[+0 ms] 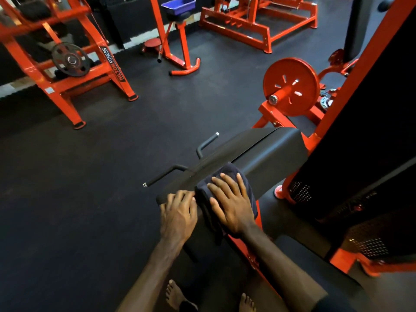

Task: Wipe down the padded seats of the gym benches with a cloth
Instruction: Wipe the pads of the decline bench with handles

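The right hand (231, 204) lies flat on a dark folded cloth (227, 176), palm down, with its fingers straight and slightly spread; it presses the cloth onto the black padded seat (265, 152) and curls round nothing. The cloth sits directly under this hand, showing beyond the fingertips and past the thumb side, and a fold of it hangs down off the near edge of the pad, below the wrist.

The left hand (179, 213) rests just beside the right one, on the pad's near left corner. Its fingers bend over the pad's edge, with the fingertips touching the cloth's left border; whether they actually pinch the cloth cannot be told.

The bare stretch of the seat runs away from the right hand's fingertips, up and to the right. Two black handles (206, 144) stick out from under the pad, beyond and to the left of the left hand. A red weight plate (291, 86) stands well beyond the right hand, on the orange machine frame (369, 61) that rises on that hand's outer side. Bare feet (174, 294) show on the dark rubber floor (78, 199) below both forearms.
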